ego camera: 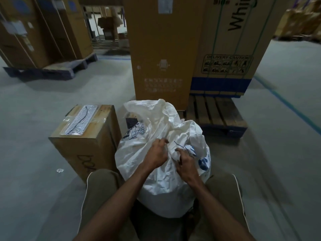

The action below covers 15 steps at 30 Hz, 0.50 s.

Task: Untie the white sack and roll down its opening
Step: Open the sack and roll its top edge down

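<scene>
Both hands are on the white sack (156, 171), which stands on the floor between the person's knees, just right of a small cardboard box (83, 136). The left hand (157, 154) pinches gathered cloth at the neck; the right hand (186, 165) curls its fingers into the folds beside it. The sack looks soft, crinkly and probably slippery, full and bulky, so grip bunched fabric near the neck.

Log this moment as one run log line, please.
stage: untying | left hand: grips sack neck | right hand: grips sack neck | white sack: upright, opening not rolled
</scene>
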Motion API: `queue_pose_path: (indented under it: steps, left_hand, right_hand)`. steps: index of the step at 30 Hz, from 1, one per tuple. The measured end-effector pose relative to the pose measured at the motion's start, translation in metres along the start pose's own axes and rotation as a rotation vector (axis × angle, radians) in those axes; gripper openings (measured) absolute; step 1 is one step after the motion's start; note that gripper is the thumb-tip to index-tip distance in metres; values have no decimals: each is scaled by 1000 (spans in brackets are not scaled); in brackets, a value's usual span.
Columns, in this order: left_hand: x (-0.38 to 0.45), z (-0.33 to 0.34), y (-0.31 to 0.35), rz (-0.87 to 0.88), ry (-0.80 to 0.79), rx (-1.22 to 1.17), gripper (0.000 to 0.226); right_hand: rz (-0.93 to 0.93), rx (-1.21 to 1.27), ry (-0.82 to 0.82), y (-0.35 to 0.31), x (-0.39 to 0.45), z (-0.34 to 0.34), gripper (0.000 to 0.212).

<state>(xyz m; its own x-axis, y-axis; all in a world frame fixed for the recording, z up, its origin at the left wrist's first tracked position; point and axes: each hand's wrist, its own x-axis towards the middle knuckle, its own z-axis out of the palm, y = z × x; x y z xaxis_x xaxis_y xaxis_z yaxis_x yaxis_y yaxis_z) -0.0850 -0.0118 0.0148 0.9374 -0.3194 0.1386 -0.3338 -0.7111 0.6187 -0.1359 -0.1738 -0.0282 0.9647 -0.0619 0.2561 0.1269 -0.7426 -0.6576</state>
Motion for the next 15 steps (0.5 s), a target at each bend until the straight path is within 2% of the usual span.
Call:
queue_pose_path:
  steps: [3, 7, 11, 15]
  left_hand:
    - [14, 0, 16, 83, -52, 134, 46]
    - [38, 4, 28, 299, -62, 328, 73]
    - [74, -2, 50, 274, -119, 520, 98]
    - [100, 5, 39, 159, -214, 685, 101]
  right_hand:
    - [18, 14, 4, 3, -3, -2, 57]
    - [35, 27, 24, 9, -6, -2, 60]
    - [20, 31, 5, 11, -8, -1, 68]
    - [56, 17, 23, 10, -5, -3, 72]
